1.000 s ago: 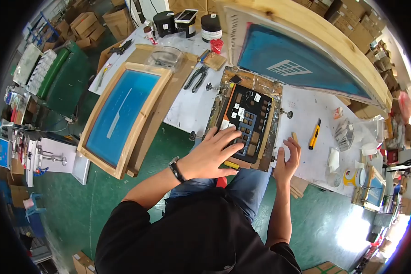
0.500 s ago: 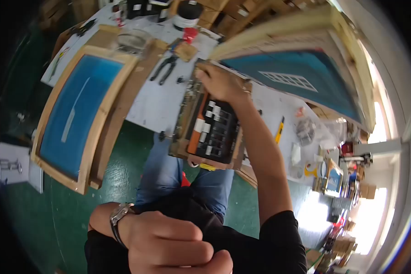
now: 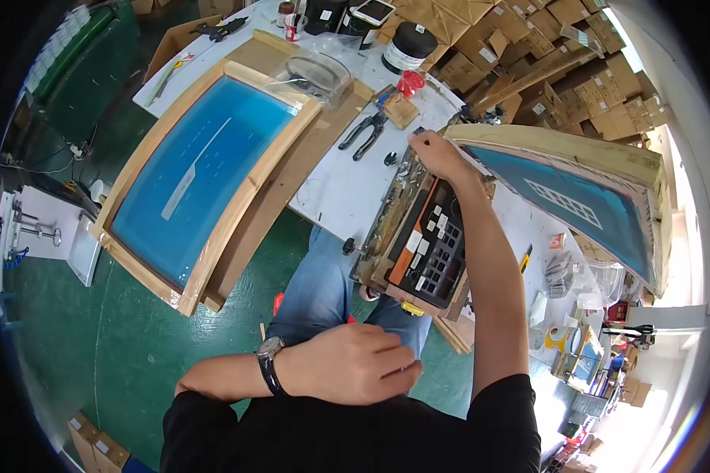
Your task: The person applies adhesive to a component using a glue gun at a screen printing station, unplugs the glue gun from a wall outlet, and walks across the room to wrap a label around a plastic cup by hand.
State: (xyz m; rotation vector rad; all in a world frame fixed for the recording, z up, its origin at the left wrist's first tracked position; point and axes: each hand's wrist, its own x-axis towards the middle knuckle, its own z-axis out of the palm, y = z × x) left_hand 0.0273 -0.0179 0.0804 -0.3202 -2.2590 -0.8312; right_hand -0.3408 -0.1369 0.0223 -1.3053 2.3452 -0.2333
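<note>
Close to my body, above my lap, my left hand (image 3: 351, 364) has its fingers curled; whether it holds anything is hidden. The watch (image 3: 271, 366) is on that wrist. My right hand (image 3: 438, 154) reaches to the far end of the worn press base (image 3: 386, 229), beside the hinged edge of the raised screen frame (image 3: 647, 169). Its fingers are bent, and what they grip, if anything, cannot be made out. On the base lies a black panel (image 3: 436, 251) with an orange strip, small square openings and white labels. My right forearm passes over the panel's right side.
A wooden screen frame with blue mesh (image 3: 205, 173) rests at the left. Pliers (image 3: 364, 135), a red-topped item (image 3: 410, 83), black jars (image 3: 409, 47) and a phone (image 3: 373, 11) lie beyond. A yellow cutter (image 3: 525, 258) and plastic bags (image 3: 572, 276) are at the right.
My left hand has left the panel and drawn back to my body, fingers curled. My right hand has moved from the table's near right to the base's far end. The raised screen appears tilted lower.
</note>
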